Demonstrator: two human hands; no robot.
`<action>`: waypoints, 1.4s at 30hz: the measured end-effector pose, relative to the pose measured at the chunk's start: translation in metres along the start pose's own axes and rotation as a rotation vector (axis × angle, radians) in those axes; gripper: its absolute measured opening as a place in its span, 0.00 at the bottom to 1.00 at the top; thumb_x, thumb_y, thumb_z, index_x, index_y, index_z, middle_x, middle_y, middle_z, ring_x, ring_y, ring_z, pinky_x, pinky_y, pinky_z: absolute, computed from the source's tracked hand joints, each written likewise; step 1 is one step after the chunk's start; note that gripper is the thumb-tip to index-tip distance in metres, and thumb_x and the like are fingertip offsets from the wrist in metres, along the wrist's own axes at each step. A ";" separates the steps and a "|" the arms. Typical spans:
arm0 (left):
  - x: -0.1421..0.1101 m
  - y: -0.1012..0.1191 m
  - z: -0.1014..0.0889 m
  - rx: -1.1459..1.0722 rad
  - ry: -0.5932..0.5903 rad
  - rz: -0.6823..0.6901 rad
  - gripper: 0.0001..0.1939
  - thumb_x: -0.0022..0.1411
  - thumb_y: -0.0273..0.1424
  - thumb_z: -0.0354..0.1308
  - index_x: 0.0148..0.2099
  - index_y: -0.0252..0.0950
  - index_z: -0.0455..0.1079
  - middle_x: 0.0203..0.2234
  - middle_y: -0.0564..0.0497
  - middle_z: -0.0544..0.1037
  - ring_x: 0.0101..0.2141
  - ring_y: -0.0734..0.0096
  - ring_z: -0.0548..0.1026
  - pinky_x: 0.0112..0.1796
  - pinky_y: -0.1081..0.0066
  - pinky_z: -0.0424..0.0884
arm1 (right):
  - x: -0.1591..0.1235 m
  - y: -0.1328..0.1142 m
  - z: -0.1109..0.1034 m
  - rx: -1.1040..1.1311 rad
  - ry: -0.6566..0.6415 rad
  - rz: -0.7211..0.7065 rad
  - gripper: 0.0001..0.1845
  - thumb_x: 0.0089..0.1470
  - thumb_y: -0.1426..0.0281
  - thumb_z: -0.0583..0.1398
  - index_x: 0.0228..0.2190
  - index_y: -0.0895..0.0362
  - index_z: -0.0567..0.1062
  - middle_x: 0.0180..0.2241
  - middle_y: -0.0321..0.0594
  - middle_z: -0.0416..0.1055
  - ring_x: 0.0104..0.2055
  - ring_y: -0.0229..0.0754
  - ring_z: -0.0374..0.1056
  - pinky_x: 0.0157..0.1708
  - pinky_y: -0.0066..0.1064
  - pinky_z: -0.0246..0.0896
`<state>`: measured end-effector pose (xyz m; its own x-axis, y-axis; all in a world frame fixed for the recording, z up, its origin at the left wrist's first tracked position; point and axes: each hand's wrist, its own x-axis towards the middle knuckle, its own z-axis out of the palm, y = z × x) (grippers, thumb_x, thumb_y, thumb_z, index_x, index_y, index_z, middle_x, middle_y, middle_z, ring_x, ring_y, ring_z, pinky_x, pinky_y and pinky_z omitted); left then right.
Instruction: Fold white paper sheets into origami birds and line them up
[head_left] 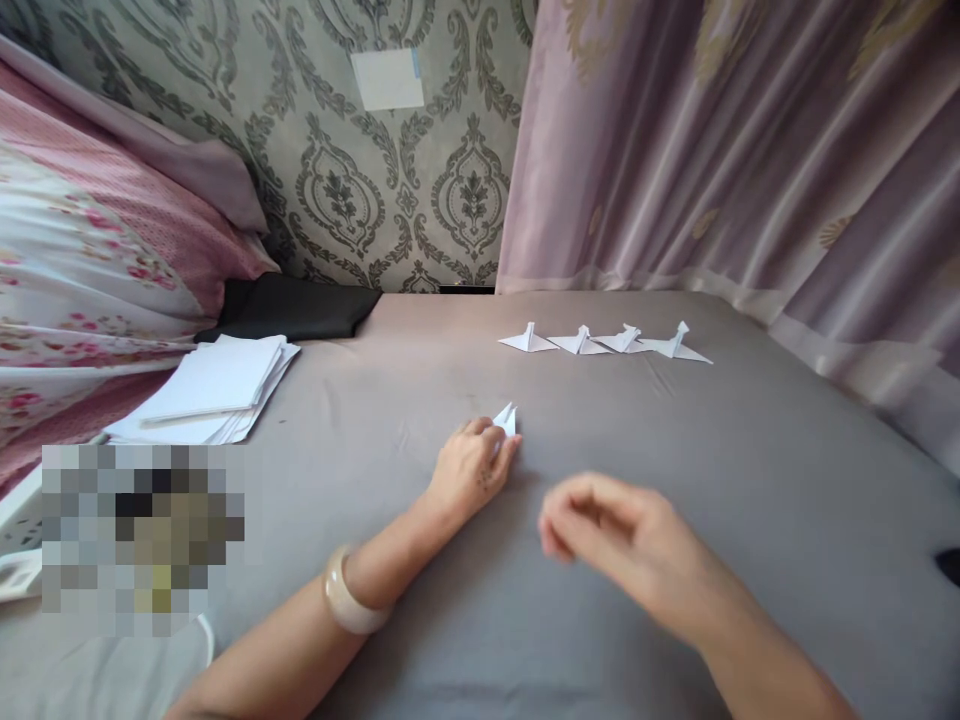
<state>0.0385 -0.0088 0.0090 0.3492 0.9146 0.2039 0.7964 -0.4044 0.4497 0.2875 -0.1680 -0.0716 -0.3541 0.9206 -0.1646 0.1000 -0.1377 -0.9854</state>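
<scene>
My left hand rests on the grey sheet with its fingers pinched on a small folded white paper figure. A pale bangle sits on that wrist. My right hand hovers to the right of it, blurred by motion, fingers loosely curled with nothing seen in them. Farther back, several finished folded paper birds stand in a row on the sheet.
A stack of white paper sheets lies at the left. Behind it are a black cloth and pink floral bedding. A mauve curtain hangs along the right; patterned wallpaper is at the back.
</scene>
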 end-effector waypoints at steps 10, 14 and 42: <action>0.005 -0.013 0.000 -0.349 -0.040 -0.147 0.14 0.57 0.20 0.47 0.38 0.34 0.74 0.34 0.48 0.78 0.33 0.68 0.75 0.36 0.72 0.68 | 0.146 -0.099 0.018 -0.933 0.184 -0.324 0.26 0.51 0.82 0.52 0.49 0.52 0.70 0.48 0.44 0.65 0.50 0.43 0.65 0.48 0.36 0.64; 0.003 -0.025 0.001 -0.288 -0.084 -0.007 0.19 0.51 0.16 0.48 0.42 0.34 0.74 0.40 0.44 0.74 0.35 0.67 0.73 0.38 0.70 0.69 | 0.144 -0.092 0.021 -0.972 0.230 -0.303 0.19 0.54 0.79 0.52 0.45 0.54 0.71 0.45 0.45 0.65 0.46 0.44 0.66 0.47 0.36 0.65; 0.007 -0.037 0.003 -0.189 -0.141 0.063 0.08 0.64 0.28 0.54 0.40 0.39 0.75 0.39 0.48 0.75 0.39 0.66 0.74 0.38 0.70 0.69 | 0.145 -0.088 0.020 -0.880 0.304 -0.247 0.16 0.57 0.78 0.52 0.45 0.51 0.70 0.41 0.43 0.67 0.43 0.44 0.66 0.44 0.38 0.65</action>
<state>0.0130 0.0127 -0.0084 0.4714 0.8738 0.1193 0.6688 -0.4423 0.5976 0.2087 -0.0299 -0.0095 -0.2153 0.9592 0.1831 0.7605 0.2823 -0.5848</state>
